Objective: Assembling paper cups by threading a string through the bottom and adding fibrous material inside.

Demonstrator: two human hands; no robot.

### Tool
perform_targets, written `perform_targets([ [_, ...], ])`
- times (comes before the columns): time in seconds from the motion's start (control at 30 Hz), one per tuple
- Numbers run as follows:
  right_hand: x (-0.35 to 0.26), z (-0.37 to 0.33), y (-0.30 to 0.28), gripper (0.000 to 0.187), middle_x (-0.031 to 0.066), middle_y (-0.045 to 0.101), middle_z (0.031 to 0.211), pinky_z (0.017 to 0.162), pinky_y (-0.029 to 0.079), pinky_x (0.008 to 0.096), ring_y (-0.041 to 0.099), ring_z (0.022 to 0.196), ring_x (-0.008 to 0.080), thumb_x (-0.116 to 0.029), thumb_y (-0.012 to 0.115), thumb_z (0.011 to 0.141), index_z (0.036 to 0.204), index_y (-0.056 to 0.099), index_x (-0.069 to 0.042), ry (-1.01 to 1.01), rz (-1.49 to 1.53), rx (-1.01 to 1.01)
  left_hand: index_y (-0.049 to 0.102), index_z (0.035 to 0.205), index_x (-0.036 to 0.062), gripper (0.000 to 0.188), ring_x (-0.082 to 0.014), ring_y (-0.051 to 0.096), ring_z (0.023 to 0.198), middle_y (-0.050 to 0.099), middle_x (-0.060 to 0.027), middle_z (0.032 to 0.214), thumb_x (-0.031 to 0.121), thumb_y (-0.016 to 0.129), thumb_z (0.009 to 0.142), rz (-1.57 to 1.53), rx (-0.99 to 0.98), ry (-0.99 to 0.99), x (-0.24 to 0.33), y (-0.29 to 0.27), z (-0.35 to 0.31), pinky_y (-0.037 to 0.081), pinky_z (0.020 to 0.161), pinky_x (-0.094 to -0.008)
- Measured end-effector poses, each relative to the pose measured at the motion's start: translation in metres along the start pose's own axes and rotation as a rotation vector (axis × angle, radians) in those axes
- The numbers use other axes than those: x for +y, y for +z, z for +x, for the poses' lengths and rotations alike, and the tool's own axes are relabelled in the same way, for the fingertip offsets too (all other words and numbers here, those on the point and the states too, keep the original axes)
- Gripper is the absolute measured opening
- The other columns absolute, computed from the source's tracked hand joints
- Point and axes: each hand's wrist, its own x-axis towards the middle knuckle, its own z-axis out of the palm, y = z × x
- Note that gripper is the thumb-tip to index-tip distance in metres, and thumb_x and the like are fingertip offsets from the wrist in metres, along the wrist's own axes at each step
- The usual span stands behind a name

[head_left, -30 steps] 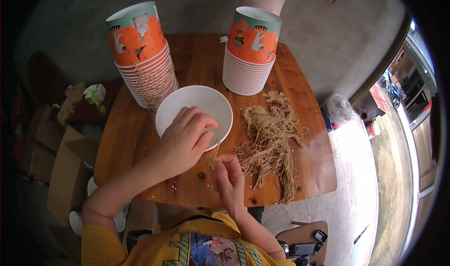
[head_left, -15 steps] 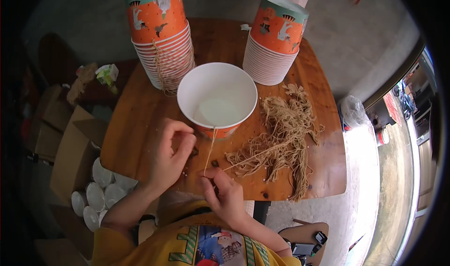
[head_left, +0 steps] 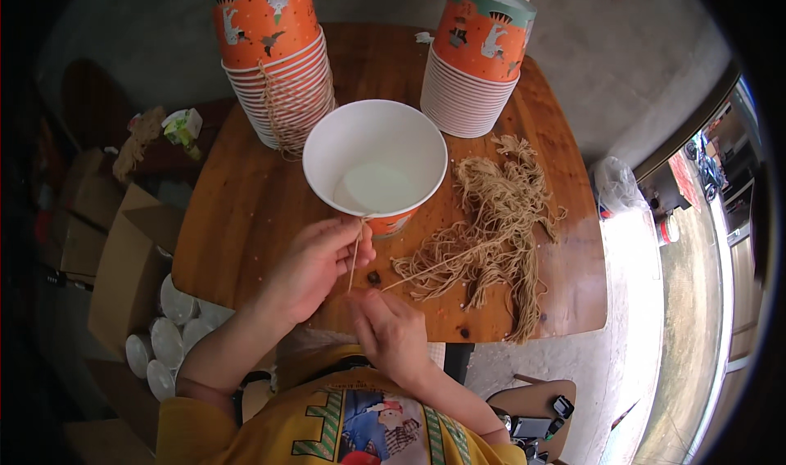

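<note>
A large white-lined paper bucket point(head_left: 385, 154) with an orange outside stands upright on the wooden table in front of me. Thin tan twine point(head_left: 355, 260) runs from its near rim down to my right hand point(head_left: 391, 332), whose closed thumb and fingers grip it. My left hand point(head_left: 315, 260) is at the near side of the bucket, its fingertips closed on the twine just below the rim. From my right hand another stretch of twine leads to a loose tangled heap of twine point(head_left: 499, 227) on the right of the table.
Two tall stacks of nested orange and white paper buckets, left point(head_left: 274, 56) and right point(head_left: 475, 64), stand at the table's far side. Twine hangs down the left stack. An open cardboard box point(head_left: 131, 260) with several round translucent lids point(head_left: 168, 342) sits low at left. A small stool point(head_left: 532, 408) is below right.
My left hand has moved right and in to the twine below the bucket's rim, its fingers closing there. My right hand keeps its grip, nearly in place. The view has shifted slightly.
</note>
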Motion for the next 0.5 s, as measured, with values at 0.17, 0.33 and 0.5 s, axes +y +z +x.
perform_targets([
  [0.17,-0.004,-0.002,-0.002,0.016,0.0092,0.057,0.075,0.054,0.049,0.0375,0.059,0.066,0.0266,-0.002,0.063,0.078,0.093,0.060,-0.004,-0.116,-0.134,-0.046,0.061,0.097,0.0070,0.020,-0.0105,0.056,0.085,0.060,0.0002,0.089,0.025,0.054,0.099,0.020,0.114,0.151,0.001,0.008,0.011,0.044,0.084,-0.0261],
  [0.33,-0.002,0.001,0.006,0.014,0.0062,0.053,0.070,0.051,0.047,0.0338,0.057,0.063,0.0226,-0.004,0.065,0.077,0.089,0.057,-0.005,-0.175,-0.261,0.054,0.061,0.097,0.0055,0.021,-0.0070,0.053,0.082,0.058,0.0019,0.085,0.025,0.054,0.100,0.126,0.231,0.280,-0.008,0.014,0.021,0.043,0.081,-0.0243],
  [0.5,-0.002,0.002,0.012,0.015,0.0050,0.051,0.068,0.050,0.047,0.0329,0.057,0.062,0.0209,-0.004,0.066,0.077,0.089,0.057,-0.007,-0.206,-0.349,0.089,0.062,0.095,0.0040,0.024,-0.0063,0.050,0.077,0.056,0.0022,0.082,0.025,0.052,0.101,0.190,0.310,0.427,-0.010,0.023,0.027,0.041,0.077,-0.0236],
])
